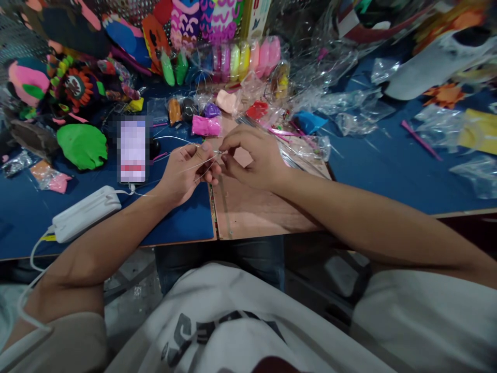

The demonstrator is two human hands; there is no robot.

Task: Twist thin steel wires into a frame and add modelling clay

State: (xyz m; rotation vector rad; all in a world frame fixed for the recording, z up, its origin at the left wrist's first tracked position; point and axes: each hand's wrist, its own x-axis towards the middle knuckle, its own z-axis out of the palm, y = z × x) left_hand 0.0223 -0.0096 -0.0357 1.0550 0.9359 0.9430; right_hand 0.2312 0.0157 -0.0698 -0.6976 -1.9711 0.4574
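Note:
Thin silvery wires (171, 137) run through my left hand (190, 171), whose thumb and index finger are pinched on them. Its other fingers curl loosely below. My right hand (252, 158) meets it from the right, thumb and index fingertips closed on the wire ends. Both hands hover above the front of the table, over the seam where a tan board (256, 212) meets the blue surface. More straight wires (289, 155) lie on the board beyond my right wrist. Exactly how the wires cross between the fingertips is too small to tell.
A phone (132, 150) stands left of my hands, cabled to a white power bank (87, 212). Bagged clay packs (206, 125) and a row of coloured clay (244, 59) are behind. Green clay (82, 146) sits left; plastic bags (357, 116) and a purple stick (421, 140) lie right.

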